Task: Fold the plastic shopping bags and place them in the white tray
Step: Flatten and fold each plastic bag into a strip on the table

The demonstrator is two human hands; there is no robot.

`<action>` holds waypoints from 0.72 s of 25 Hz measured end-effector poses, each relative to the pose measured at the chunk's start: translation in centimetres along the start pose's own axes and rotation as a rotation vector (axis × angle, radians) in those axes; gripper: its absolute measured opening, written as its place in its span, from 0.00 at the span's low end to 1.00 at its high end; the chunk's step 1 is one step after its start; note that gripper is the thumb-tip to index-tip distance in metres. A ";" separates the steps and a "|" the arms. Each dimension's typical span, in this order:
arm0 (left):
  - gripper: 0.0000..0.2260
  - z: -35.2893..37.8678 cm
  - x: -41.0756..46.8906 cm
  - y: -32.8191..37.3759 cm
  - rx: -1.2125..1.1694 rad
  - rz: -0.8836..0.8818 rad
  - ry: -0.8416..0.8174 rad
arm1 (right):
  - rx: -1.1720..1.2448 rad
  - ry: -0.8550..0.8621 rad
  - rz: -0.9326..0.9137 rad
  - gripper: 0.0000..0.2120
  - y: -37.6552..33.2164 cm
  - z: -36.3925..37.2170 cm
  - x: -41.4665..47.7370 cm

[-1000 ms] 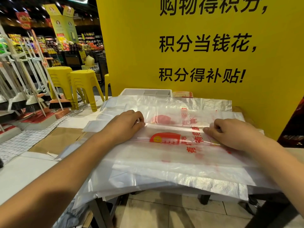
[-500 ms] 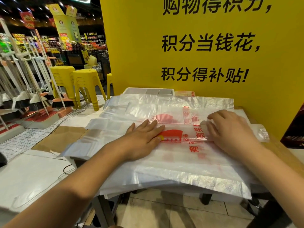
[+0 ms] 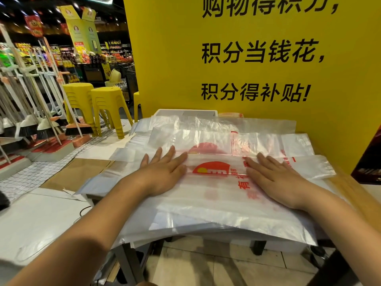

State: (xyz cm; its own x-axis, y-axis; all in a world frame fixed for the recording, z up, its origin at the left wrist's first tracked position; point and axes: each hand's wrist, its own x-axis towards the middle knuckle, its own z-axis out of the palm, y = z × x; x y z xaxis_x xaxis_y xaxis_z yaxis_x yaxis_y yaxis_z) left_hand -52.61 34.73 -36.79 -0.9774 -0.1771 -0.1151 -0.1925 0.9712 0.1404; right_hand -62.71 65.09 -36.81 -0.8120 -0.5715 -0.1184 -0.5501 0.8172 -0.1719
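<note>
A clear plastic shopping bag (image 3: pixel 214 176) with a red logo and red lettering lies folded lengthwise on top of a pile of several similar bags (image 3: pixel 206 221). My left hand (image 3: pixel 162 172) presses flat on the bag's left part, fingers straight and spread. My right hand (image 3: pixel 274 176) presses flat on its right part, over the red lettering. The white tray (image 3: pixel 185 112) stands at the back of the table against the yellow wall, mostly hidden behind the bags.
The bags overhang a small table whose wooden edge (image 3: pixel 350 188) shows at the right. A yellow sign wall (image 3: pixel 237 58) rises right behind. Yellow stools (image 3: pixel 109 108) and a rack of brooms (image 3: pixel 41 120) stand at the left. A dark box (image 3: pixel 369 162) sits at the far right.
Both hands went from curled, pinching the bag's folded edge, to lying flat on it. The fold now lies pressed down, and my hands have spread apart along it.
</note>
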 end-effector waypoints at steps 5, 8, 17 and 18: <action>0.25 0.0 -0.5 -0.8 0.033 -0.054 -0.003 | -0.036 0.016 0.257 0.38 4.2 -0.3 -1.4; 0.25 0.0 -0.8 -0.4 0.061 -0.062 0.062 | -0.022 0.015 0.258 0.33 4.3 0.0 -1.3; 0.22 -1.8 -1.8 1.2 0.172 0.308 0.197 | -0.087 0.099 -0.124 0.33 -0.3 -2.4 -1.8; 0.22 -2.0 -1.6 1.2 0.193 0.325 0.223 | -0.134 0.111 -0.120 0.31 -0.6 -2.5 -1.7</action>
State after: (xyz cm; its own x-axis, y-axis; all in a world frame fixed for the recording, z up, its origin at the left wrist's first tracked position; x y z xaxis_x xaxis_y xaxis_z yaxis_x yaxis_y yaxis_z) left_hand -51.46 35.83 -34.47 -0.9834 0.1335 0.1225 0.1276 0.9903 -0.0548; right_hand -61.54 65.77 -34.02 -0.7517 -0.6595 0.0044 -0.6589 0.7508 -0.0457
